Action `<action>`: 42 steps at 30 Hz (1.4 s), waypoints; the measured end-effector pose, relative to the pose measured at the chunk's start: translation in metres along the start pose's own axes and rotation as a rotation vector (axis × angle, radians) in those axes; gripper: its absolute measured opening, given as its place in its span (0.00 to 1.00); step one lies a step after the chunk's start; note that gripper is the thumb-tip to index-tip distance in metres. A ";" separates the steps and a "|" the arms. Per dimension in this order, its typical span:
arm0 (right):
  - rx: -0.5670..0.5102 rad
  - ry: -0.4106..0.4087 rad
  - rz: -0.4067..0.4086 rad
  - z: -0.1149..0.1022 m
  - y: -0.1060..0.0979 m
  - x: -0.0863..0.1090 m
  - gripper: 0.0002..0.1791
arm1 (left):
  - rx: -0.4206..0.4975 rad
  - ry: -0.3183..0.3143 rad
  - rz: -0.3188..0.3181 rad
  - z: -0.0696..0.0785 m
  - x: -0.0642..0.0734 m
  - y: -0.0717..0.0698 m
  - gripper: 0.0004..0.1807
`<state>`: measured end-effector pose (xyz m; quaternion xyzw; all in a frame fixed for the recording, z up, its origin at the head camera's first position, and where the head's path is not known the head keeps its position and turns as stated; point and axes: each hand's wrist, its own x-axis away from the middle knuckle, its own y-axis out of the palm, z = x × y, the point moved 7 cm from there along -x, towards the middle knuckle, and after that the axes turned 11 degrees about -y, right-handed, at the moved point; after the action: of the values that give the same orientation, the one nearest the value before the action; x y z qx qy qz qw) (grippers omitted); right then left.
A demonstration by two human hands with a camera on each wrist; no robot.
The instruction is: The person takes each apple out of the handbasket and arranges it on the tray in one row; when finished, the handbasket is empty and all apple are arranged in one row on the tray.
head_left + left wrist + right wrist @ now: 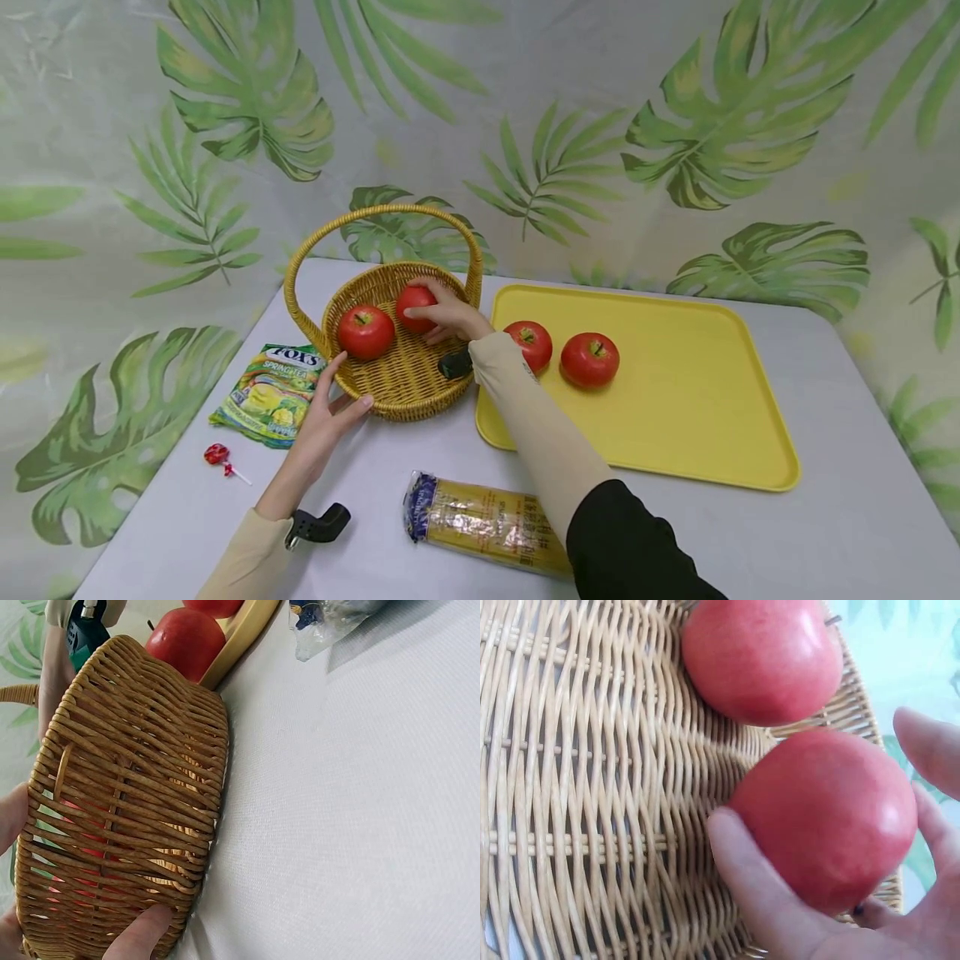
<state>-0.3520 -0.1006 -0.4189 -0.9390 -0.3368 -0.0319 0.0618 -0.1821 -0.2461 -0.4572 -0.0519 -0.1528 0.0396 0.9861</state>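
My right hand grips a red apple inside the round wicker basket. In the right wrist view, thumb and fingers sit around this held apple, low against the woven wall. A second apple rests beside it, on the basket's left side. My left hand touches the near left of the basket, thumb and forefinger spread. The left wrist view shows the left thumb pressed against the basket's outer weave, with other fingers at its rim.
Right of the basket lies a yellow tray bearing two apples, one partly behind the right sleeve. A green candy bag and a red lollipop lie to the left. A spaghetti packet lies in front. The basket's tall handle arches over it.
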 end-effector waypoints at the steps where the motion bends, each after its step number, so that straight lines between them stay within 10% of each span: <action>1: 0.017 -0.006 -0.016 0.000 0.001 0.000 0.31 | 0.000 0.000 -0.001 0.000 0.000 0.000 0.43; 13: 0.470 -0.024 -0.299 -0.010 0.002 0.014 0.25 | 0.010 -0.006 -0.003 -0.001 0.000 -0.001 0.43; 29: 0.276 0.127 -0.298 0.002 0.004 0.020 0.41 | 0.010 0.001 -0.002 -0.002 0.000 -0.001 0.44; 42: 0.397 -0.101 -0.226 -0.017 -0.002 0.025 0.36 | 0.009 -0.008 0.009 -0.001 0.000 0.000 0.44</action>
<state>-0.3347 -0.0857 -0.3997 -0.8651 -0.4423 0.0752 0.2243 -0.1815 -0.2457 -0.4582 -0.0479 -0.1563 0.0448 0.9855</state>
